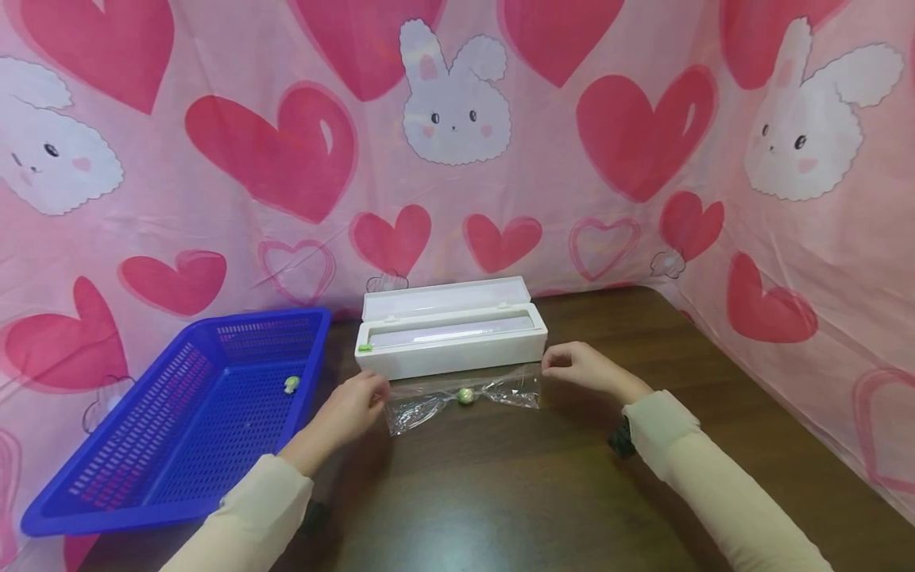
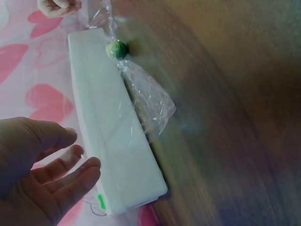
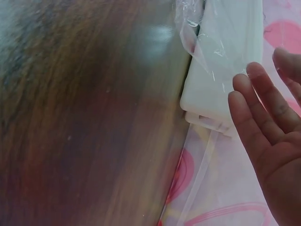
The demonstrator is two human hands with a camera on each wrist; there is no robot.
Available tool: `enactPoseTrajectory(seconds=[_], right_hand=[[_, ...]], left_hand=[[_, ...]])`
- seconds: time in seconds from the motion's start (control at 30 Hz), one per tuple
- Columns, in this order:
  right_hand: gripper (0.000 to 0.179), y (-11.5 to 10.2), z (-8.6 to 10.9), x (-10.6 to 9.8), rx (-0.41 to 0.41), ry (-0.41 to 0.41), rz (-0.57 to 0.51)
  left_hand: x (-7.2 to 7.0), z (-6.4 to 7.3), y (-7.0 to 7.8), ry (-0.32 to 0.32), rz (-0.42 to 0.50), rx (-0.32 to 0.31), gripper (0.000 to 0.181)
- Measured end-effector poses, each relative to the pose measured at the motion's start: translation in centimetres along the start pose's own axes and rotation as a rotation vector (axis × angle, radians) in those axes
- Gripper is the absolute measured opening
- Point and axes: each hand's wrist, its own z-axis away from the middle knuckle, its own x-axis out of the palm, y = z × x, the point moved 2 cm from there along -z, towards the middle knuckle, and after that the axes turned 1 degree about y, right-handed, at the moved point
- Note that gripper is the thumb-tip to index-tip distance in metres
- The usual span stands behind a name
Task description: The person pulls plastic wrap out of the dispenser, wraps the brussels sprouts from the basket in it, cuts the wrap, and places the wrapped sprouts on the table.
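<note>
Small green ball (image 1: 465,396) gathered in clear film (image 1: 418,411), near the middle of the bench (image 1: 500,492) from side to side and closer to its far edge. I see the film narrowed to a twist on each side of the ball and fanned out toward both ends, like a bow. The left grip (image 1: 348,409) is at the film's left end, thumb and fingers bent, the thumb tip close to a fingertip; I cannot tell whether the film is pinched between them. The right grip (image 1: 588,373) is at the film's right end, near the right end of a white box (image 1: 452,355); its fingers bend too, and again I cannot tell whether it pinches the film.

The long box stands just behind the ball, toward the bench's far edge, its lid (image 1: 446,298) raised at the back and a bright green tab (image 1: 365,348) at its left end. Along the bench's left edge I note a blue basket (image 1: 107,523), with a second green ball (image 1: 291,384) inside, near the right wall. Cream sleeves (image 1: 686,461) cover both forearms. Pink cloth (image 1: 529,183) printed with hearts and rabbit heads hangs behind the bench.
</note>
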Motion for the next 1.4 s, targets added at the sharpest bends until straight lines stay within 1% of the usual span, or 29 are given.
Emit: enactPoseTrajectory(seconds=[0.1,0.2,0.3,0.47,0.57,0.67,0.73,0.83,1.0,1.13,1.27,1.4], right_hand=[[0.005,0.2,0.3,0.1,-0.004,-0.04,0.004],[0.005,0.2,0.5,0.2,-0.011,-0.096,-0.011],[0.006,0.2,0.6,0.4,0.0,-0.156,-0.019],[0.006,0.1,0.9,0.7,0.026,-0.22,-0.007],[0.006,0.1,1.0,0.9,0.047,-0.241,0.005],[0.004,0.2,1.1,1.1,0.052,-0.254,0.002],[0.004,0.2,1.2,1.4,0.052,-0.262,-0.018],[0.006,0.2,1.2,1.6,0.058,-0.267,-0.035],[0.009,0.3,1.2,1.8,0.057,-0.258,-0.01],[0.012,0.4,1.1,1.9,0.045,-0.25,-0.004],[0.012,0.2,0.9,1.9,0.042,-0.231,-0.01],[0.012,-0.3,0.6,1.9,0.04,-0.201,-0.02]], left_hand=[[0.3,0.3,0.1,-0.054,-0.002,-0.018,0.015],[0.5,0.7,0.3,-0.112,0.007,-0.029,0.014],[0.8,1.0,0.4,-0.154,0.006,-0.007,0.014],[1.3,1.6,0.4,-0.191,-0.017,0.054,0.015],[1.7,1.7,0.4,-0.209,-0.017,0.058,0.016],[2.2,1.9,0.4,-0.228,-0.014,0.041,0.016],[2.5,2.0,0.4,-0.232,-0.016,0.024,0.015],[2.7,2.2,0.3,-0.224,-0.012,0.016,0.015],[2.9,2.2,0.2,-0.217,-0.011,0.002,0.015],[2.9,2.1,0.1,-0.21,-0.024,0.01,0.016],[2.9,2.1,0.1,-0.192,-0.035,0.008,0.018],[3.1,1.8,0.3,-0.177,-0.037,0.002,0.016]])
